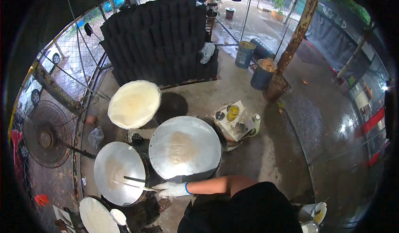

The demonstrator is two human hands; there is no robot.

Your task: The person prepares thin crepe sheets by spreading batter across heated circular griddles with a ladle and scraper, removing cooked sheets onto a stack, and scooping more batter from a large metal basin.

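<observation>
My right hand, in a white knit glove with a blue cuff, grips a thin flat stick or blade. The tool reaches left over a round metal griddle with a brownish patch in its middle. A dark bar on that griddle looks like the tool's shadow or reflection. Just above my hand lies a larger bare metal griddle. Beyond them, a third round surface bears a pale, thin layer. Another pale-covered round is at the lower left, beside a small white disc. My left hand is out of view.
A tall stack of dark blocks stands behind. At right, a small stand holds jars, near drums and a tree trunk. A large fan is at left. A white bucket stands lower right.
</observation>
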